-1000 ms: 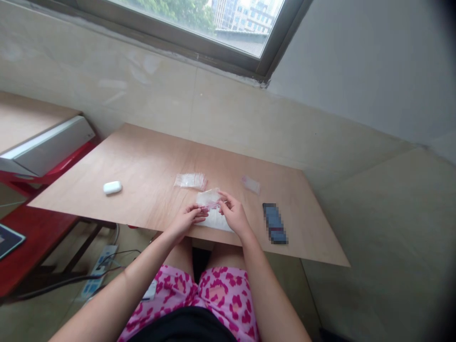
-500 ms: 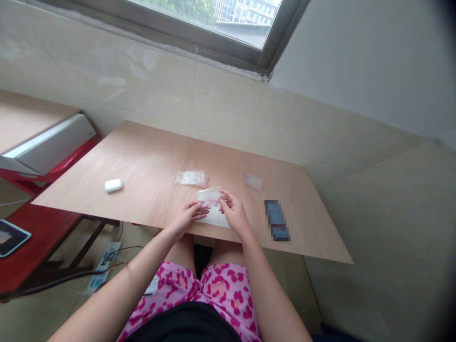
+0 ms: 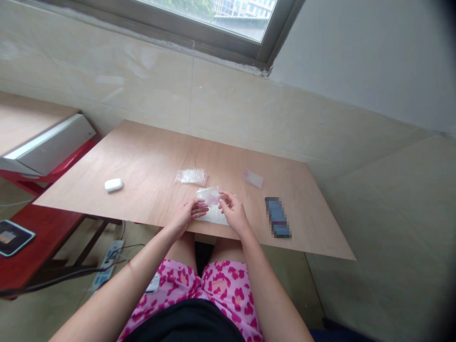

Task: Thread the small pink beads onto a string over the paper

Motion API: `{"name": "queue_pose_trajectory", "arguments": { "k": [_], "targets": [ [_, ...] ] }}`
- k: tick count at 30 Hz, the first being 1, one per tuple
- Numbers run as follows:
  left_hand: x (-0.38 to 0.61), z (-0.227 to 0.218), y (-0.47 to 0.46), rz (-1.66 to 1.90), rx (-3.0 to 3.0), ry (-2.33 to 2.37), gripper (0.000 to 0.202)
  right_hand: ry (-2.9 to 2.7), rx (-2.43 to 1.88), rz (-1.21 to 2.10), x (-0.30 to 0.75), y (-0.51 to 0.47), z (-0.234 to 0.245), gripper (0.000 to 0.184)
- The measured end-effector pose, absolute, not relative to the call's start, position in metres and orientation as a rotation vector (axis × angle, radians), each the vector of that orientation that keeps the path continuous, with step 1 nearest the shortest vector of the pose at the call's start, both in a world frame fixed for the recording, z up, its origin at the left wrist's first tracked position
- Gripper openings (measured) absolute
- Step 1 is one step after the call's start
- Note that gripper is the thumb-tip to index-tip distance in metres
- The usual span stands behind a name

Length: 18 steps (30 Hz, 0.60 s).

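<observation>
Between my two hands is a small clear plastic bag (image 3: 208, 194) with a pinkish strip, raised a little over the table's near edge. My left hand (image 3: 188, 213) pinches its lower left side between thumb and fingers. On the other side, my right hand (image 3: 231, 207) grips the bag's right edge with thumb and fingertips. A whitish, see-through sheet or larger bag (image 3: 216, 216) lies flat on the table beneath them. Just beyond, a stack of clear bags (image 3: 191, 177) rests on the wood. Farther right lies another small clear bag (image 3: 253, 179) with pink marks.
The wooden tabletop (image 3: 149, 156) reaches to the tiled wall. A white rounded case (image 3: 113, 185) sits at the left, a dark phone (image 3: 278, 217) at the right. Left of the table stands a red bench (image 3: 46, 237) with a device (image 3: 16, 237) on it; cables and a power strip (image 3: 109, 263) lie below.
The bag between my hands has tilted slightly, and my fingers have shifted a little on it. The view has moved slightly; the other things on the table stay in place.
</observation>
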<state>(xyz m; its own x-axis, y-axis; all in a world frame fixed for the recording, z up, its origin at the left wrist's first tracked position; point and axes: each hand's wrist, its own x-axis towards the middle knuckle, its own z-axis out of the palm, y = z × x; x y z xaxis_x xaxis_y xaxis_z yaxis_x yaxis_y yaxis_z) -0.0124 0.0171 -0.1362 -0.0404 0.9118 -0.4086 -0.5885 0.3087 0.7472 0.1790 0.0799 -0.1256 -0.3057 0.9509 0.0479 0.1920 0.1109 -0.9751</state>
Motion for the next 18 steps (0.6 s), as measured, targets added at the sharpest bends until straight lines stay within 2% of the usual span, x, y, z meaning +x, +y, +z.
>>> {"name": "queue_pose_trajectory", "arguments": {
  "k": [5,11,18],
  "targets": [
    [-0.014,-0.137,0.017,1.302,0.407,1.049,0.022,-1.673,-1.162,1.226,0.181,0.083,-0.129,0.038],
    [-0.017,-0.139,0.019,1.343,0.382,1.118,0.02,-1.822,-1.431,0.819,0.195,0.09,-0.144,0.018],
    [-0.017,-0.137,0.02,1.399,0.311,1.134,0.015,-2.165,-1.487,0.569,0.185,0.085,-0.15,0.012]
  ]
}}
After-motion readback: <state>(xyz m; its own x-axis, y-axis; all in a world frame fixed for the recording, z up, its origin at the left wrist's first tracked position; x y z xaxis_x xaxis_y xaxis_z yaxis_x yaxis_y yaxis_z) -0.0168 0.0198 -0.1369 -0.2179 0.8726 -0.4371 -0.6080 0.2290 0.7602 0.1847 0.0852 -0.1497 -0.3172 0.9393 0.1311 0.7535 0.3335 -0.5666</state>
